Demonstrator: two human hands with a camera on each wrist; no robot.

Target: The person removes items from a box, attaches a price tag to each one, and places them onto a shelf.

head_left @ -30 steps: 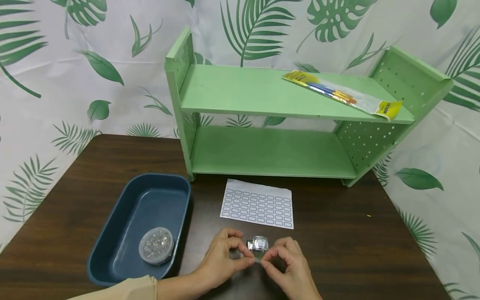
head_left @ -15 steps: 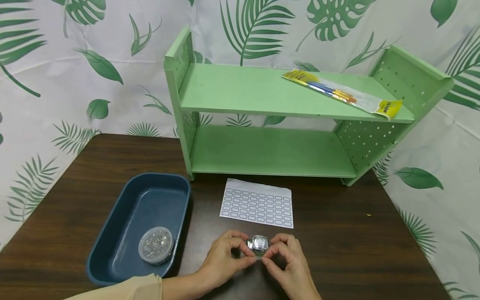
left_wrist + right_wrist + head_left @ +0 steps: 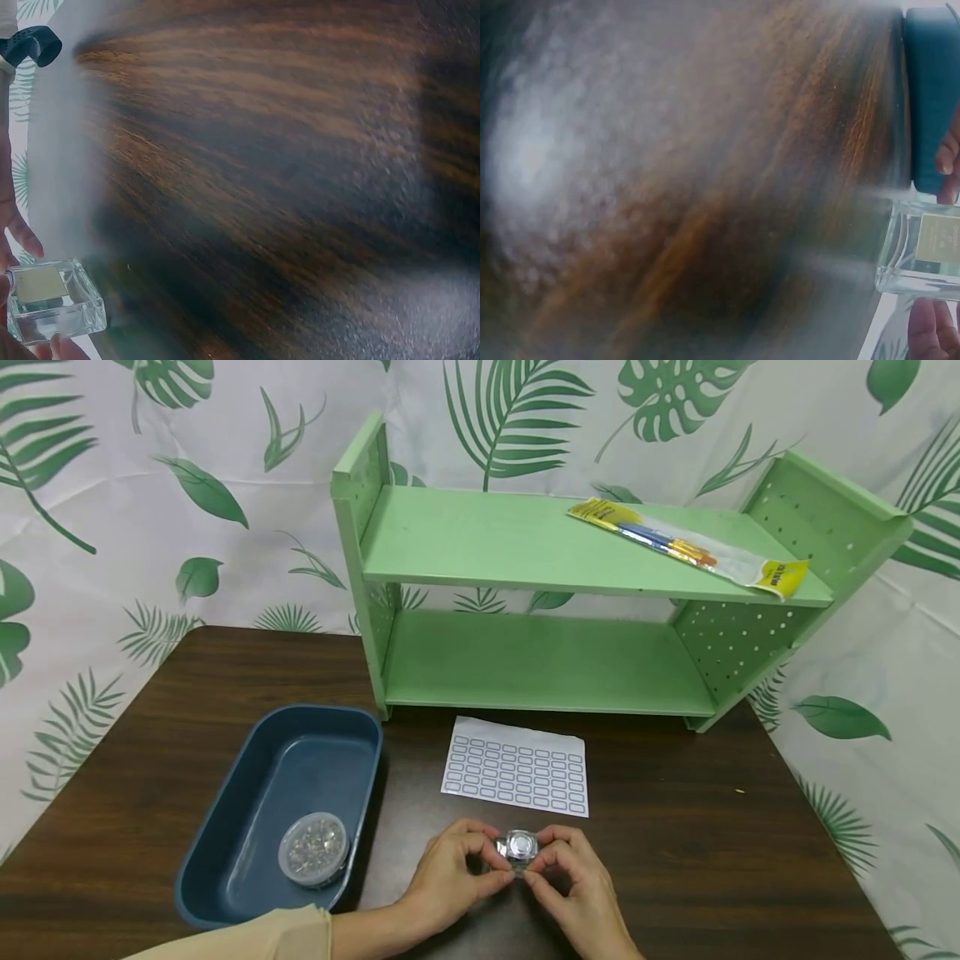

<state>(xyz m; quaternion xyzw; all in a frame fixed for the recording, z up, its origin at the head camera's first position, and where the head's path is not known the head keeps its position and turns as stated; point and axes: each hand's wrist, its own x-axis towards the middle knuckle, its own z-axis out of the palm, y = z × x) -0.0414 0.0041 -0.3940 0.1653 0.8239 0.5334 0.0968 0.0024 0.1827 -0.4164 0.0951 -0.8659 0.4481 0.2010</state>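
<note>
- Okay, I'm seeing both hands meeting at the near edge of the table (image 3: 675, 827), pinching a small clear square box (image 3: 516, 847) between them.
- Left hand (image 3: 448, 881) is gripping the box's left side, thumb and fingers curled onto it; right hand (image 3: 573, 885) is doing the same on the right side.
- Box is sitting low over the table, just in front of the label sheet (image 3: 514, 767); a tan label is showing on it in the wrist views.
- I'm judging the handling of the box as mid-way: it's in hand, not yet placed anywhere.
- Blue bin (image 3: 225, 860) is holding a round clear tub (image 3: 313, 850); the green shelf (image 3: 540, 664) has only a brush pack (image 3: 686, 547) on its upper board.
</note>
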